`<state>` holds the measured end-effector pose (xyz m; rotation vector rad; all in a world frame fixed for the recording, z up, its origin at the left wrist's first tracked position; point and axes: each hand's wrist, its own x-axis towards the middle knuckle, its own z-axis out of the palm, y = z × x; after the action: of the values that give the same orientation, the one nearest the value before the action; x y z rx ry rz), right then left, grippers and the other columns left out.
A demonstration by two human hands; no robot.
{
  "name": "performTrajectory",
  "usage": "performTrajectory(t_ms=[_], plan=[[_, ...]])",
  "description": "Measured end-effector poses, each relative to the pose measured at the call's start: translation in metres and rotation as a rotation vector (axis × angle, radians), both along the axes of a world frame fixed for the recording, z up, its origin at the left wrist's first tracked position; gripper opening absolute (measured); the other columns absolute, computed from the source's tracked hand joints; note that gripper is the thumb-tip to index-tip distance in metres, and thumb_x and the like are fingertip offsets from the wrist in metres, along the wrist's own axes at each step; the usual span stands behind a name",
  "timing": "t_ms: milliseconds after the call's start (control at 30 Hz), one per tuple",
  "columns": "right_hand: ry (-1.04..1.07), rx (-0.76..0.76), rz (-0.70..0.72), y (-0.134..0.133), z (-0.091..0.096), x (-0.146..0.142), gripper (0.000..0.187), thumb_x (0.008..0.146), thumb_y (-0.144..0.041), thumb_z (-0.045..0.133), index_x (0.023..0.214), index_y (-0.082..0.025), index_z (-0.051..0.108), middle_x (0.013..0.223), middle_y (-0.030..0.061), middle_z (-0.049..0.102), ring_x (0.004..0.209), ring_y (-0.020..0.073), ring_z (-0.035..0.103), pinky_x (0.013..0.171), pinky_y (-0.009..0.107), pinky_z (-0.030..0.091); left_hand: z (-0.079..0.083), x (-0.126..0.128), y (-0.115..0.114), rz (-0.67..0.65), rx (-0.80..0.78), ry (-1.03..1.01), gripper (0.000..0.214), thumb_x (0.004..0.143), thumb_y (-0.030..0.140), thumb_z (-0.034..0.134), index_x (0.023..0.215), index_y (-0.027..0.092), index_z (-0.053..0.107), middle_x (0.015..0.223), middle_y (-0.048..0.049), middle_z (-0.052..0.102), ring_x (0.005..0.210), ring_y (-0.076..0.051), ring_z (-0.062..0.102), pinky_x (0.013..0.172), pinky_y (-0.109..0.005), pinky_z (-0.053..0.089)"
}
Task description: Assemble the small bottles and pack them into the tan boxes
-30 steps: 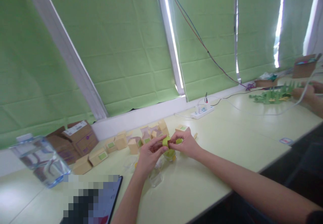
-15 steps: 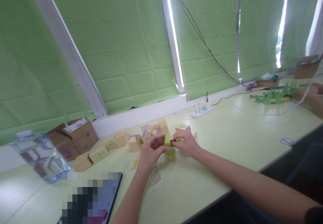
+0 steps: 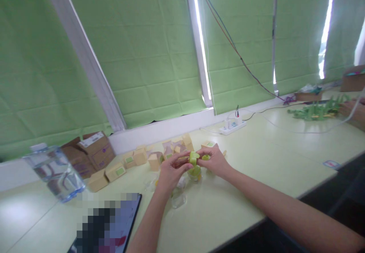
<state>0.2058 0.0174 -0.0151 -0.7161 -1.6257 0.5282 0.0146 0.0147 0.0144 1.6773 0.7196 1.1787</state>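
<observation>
Between my two hands is a small light-green plastic piece [image 3: 194, 158], its exact kind too small to make out. My left hand [image 3: 172, 171] grips it from the left, thumb and fingers closed. From the other side, the closed fingertips of my right hand [image 3: 212, 161] hold it as well; a bit of green shows near that palm. Just below the fingers sits a clear container with green and yellow in it [image 3: 195, 173]. Clear plastic packaging [image 3: 178, 200] lies on the table beside my left wrist.
Several small tan boxes [image 3: 155, 161] stand behind my hands. At left are a large water bottle [image 3: 57, 175], a brown carton [image 3: 97, 150] and a dark-edged, partly blurred screen [image 3: 114, 222]. A white power strip [image 3: 233, 127] lies farther back. Green parts [image 3: 313, 111] lie near another person's hand at right.
The whole scene has shifted slightly right as the camera turned. My hands keep their hold on the green piece, which appears slightly turned.
</observation>
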Motion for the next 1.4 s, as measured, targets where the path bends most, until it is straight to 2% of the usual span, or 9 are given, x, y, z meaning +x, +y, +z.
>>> performTrajectory(t_ms=[267,400,500,667,900,1067,1133,1233,1400], plan=[[0.055,-0.099,0.077,0.007,-0.009,0.001,0.018,0.068,-0.029,0.078,0.081,-0.018,0.079,0.074,0.0028,0.074,0.069,0.0184,0.066,0.066,0.028,0.053,-0.008,0.004,0.002,0.071,0.069,0.04,0.042,0.059,0.019,0.085,0.099,0.016,0.071,0.099,-0.0072,0.076,0.091,-0.023,0.072,0.087,-0.038,0.056],[0.09,-0.115,0.125,0.009,-0.011,0.0,0.019,0.068,-0.031,0.079,0.081,-0.018,0.078,0.074,0.0035,0.074,0.071,0.0199,0.068,0.069,0.03,0.054,-0.007,0.004,0.001,0.118,0.088,0.043,0.033,0.057,0.018,0.086,0.084,0.016,0.067,0.088,-0.004,0.076,0.085,-0.02,0.072,0.082,-0.034,0.056],[0.12,-0.127,0.143,0.009,-0.009,-0.004,0.018,0.069,-0.031,0.078,0.082,-0.018,0.078,0.074,0.0032,0.074,0.071,0.0198,0.068,0.069,0.031,0.055,-0.004,0.001,0.001,0.116,0.088,0.063,0.026,0.063,0.023,0.083,0.082,0.015,0.067,0.085,-0.0038,0.075,0.08,-0.018,0.071,0.075,-0.029,0.056],[0.109,-0.099,0.123,0.007,-0.006,-0.006,0.018,0.073,-0.032,0.077,0.086,-0.02,0.078,0.078,0.0027,0.074,0.073,0.0194,0.068,0.071,0.03,0.054,0.001,-0.002,0.002,0.129,0.136,0.092,0.019,0.077,0.031,0.073,0.086,0.015,0.069,0.088,-0.0055,0.074,0.082,-0.016,0.069,0.073,-0.025,0.053],[0.004,-0.061,0.055,0.007,-0.006,0.001,0.022,0.077,-0.033,0.073,0.093,-0.019,0.076,0.085,0.0047,0.074,0.074,0.0185,0.064,0.071,0.031,0.052,-0.007,0.003,0.003,0.115,0.136,0.1,0.021,0.079,0.034,0.07,0.087,0.014,0.066,0.095,-0.008,0.074,0.084,-0.018,0.071,0.077,-0.028,0.055],[0.044,-0.063,-0.003,0.007,-0.004,0.003,0.024,0.08,-0.039,0.07,0.09,-0.017,0.069,0.08,0.0039,0.07,0.068,0.0159,0.062,0.066,0.029,0.05,-0.008,0.003,0.004,0.155,0.153,0.098,0.021,0.08,0.035,0.067,0.087,0.015,0.063,0.087,-0.0055,0.074,0.082,-0.017,0.072,0.075,-0.026,0.056],[0.094,-0.064,-0.031,0.004,-0.002,0.003,0.027,0.086,-0.043,0.062,0.096,-0.018,0.065,0.082,0.0034,0.068,0.071,0.015,0.061,0.064,0.027,0.049,-0.008,0.003,0.003,0.193,0.164,0.122,0.02,0.082,0.034,0.065,0.088,0.016,0.062,0.083,-0.0044,0.072,0.077,-0.017,0.072,0.07,-0.025,0.056],[0.092,-0.063,0.009,-0.002,0.002,0.003,0.035,0.091,-0.045,0.055,0.115,-0.021,0.058,0.102,0.0059,0.066,0.079,0.0148,0.061,0.064,0.026,0.05,-0.008,0.004,0.0,0.233,0.241,0.192,0.017,0.084,0.033,0.063,0.089,0.016,0.061,0.086,-0.0047,0.071,0.077,-0.017,0.071,0.069,-0.025,0.056],[-0.137,-0.02,0.098,-0.009,0.005,-0.001,0.046,0.083,-0.043,0.067,0.123,-0.022,0.057,0.113,0.0074,0.064,0.084,0.0167,0.063,0.069,0.028,0.054,-0.007,0.005,-0.003,0.258,0.447,0.325,0.013,0.088,0.029,0.058,0.093,0.017,0.061,0.093,-0.0057,0.069,0.081,-0.016,0.069,0.075,-0.028,0.054]])
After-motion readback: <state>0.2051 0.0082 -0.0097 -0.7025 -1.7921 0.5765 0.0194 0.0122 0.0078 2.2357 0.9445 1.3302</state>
